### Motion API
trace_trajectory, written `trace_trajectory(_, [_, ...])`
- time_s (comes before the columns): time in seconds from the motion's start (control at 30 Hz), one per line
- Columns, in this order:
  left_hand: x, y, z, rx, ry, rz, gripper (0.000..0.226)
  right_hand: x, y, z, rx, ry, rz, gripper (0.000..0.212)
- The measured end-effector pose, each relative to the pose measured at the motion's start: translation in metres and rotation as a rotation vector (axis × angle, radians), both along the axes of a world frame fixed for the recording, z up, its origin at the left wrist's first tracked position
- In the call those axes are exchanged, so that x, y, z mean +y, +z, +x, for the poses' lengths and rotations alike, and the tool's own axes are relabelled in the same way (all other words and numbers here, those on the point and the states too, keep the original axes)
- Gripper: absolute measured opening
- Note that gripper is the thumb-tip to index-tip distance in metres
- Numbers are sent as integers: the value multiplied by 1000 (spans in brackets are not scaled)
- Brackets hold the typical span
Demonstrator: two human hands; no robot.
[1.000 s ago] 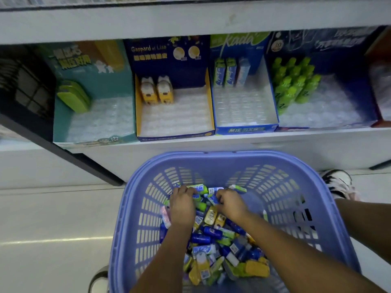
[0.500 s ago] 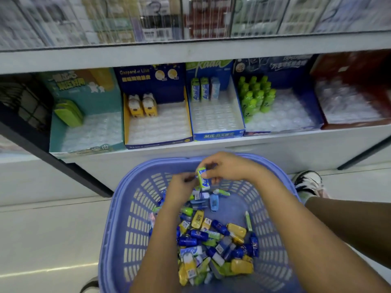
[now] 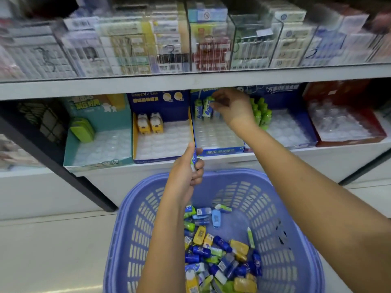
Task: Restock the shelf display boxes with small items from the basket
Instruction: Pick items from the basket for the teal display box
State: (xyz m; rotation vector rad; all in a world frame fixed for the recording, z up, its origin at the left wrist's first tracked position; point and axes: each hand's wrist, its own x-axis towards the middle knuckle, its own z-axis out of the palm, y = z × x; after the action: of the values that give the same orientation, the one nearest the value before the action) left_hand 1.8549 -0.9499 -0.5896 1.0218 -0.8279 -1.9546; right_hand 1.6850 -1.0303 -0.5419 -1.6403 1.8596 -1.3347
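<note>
Head view: right hand [image 3: 232,108] pinches a pack [image 3: 207,107] inside the blue box [image 3: 220,152], upper centre; left hand [image 3: 185,172] grips a second pack [image 3: 193,160] above the basket [image 3: 131,218]. A tilted placement could topple neighbouring packs [image 3: 198,111].

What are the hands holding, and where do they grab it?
Right hand pinches a green-white packet by its top. Left hand grips a second packet round its middle; only an edge shows.

White shelving [image 3: 148,86] stands on a pale, glossy floor [image 3: 53,250].
</note>
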Motion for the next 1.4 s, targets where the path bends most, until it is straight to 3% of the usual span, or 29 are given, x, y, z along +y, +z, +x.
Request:
trace_trajectory(0.4, [-15,-5,15,-28,32,-104,54,-38,-24,6,300,95,118,19])
trace_trajectory(0.5, [-16,-6,13,44,52,-39,51,-39,-25,5,461,112,115,19])
trace_trajectory(0.63, [-15,-4,8,122,72,10,37,-31,-16,7,539,131,152,24])
trace_trajectory(0.73, [-12,1,4,106,75,8,35,-9,-5,12,320,119,217,35])
trace_trajectory(0.8, [-11,3,1,97,85,-12,36,18,2,17,-44,349,348,26])
trace_trajectory(0.9, [-9,6,-3,58,93,-58,34,52,4,18,-175,591,438,11])
trace_trajectory(1.0, [-7,8,-10,-50,117,-129,35,57,5,13,-178,541,341,13])
trace_trajectory(1.13, [-6,6,-19,-365,161,-384,23,38,7,-5,-306,246,182,14])
trace_trajectory(1.27, [-2,-6,-27,-851,-118,-829,44,11,1,-22,-40,28,78,18])
trace_trajectory(1.4, [-1,-13,-33,-1072,-246,-959,52,-11,-11,-21,135,28,76,17])
